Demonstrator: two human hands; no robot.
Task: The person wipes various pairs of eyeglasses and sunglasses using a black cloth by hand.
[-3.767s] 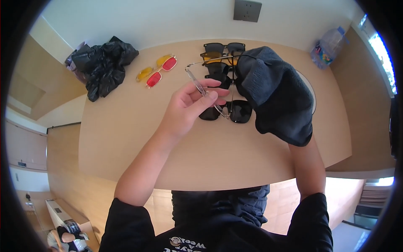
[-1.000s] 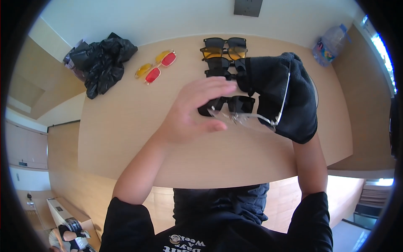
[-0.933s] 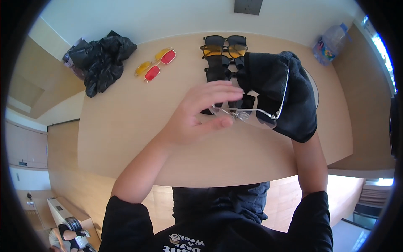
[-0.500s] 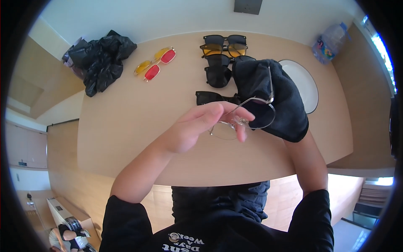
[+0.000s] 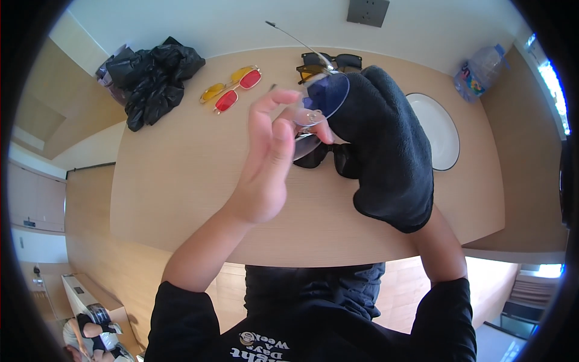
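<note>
From the head view, I see the left hand (image 5: 274, 154) pinching thin-framed glasses (image 5: 330, 96) above the worktop (image 5: 187, 181), upper centre of the frame. The right hand is hidden by the dark cloth (image 5: 395, 142), so I cannot tell its grip. I judge the wiping is unfinished; whether the sunglasses (image 5: 347, 161) near centre are already cleaned, I cannot tell.

- We have swung our left hand (image 5: 265, 157) to point more toward the wall (image 5: 229, 24).
- One temple (image 5: 298, 43) of our wire glasses (image 5: 330, 95) now stretches that way.
- Our cloth (image 5: 395, 151) reaches nearer us; the plate (image 5: 438, 136), mostly covered a second ago, shows.
- The nearest sunglasses' right lens (image 5: 347, 161) reappears.
</note>
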